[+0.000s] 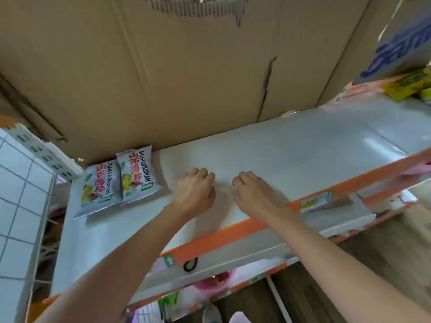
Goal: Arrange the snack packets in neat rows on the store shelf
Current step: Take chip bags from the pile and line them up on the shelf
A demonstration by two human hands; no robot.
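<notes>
Head view looks down on a pale shelf (291, 145) with an orange front edge (233, 229), and both bare arms reach in over that edge. On the shelf's far left two snack packets lie side by side, close to the cardboard backing (163, 78): the left packet (98, 190) is tilted and sits a little nearer the front, the right packet (137, 176) lies just beside it, their edges touching or slightly overlapping. Both show a white and silver wrapper with red lettering and a yellow picture.

The left hand (193, 192) rests over the shelf just right of the right packet, not touching it, fingers curled under so the knuckles face the back. It has hold of nothing. The right hand (251, 194) sits near it, further right, fingers also loosely bent down toward the shelf surface, and nothing is held in it either. A small gap separates the two hands.

A white tiled wall (16, 183) stands at the left. Further right, at the back, some yellow packs (405, 87) lie under a blue and white box (401, 50). Below the orange edge a lower shelf (233, 259) carries price labels, and pink and white goods, blurred, show beneath it
</notes>
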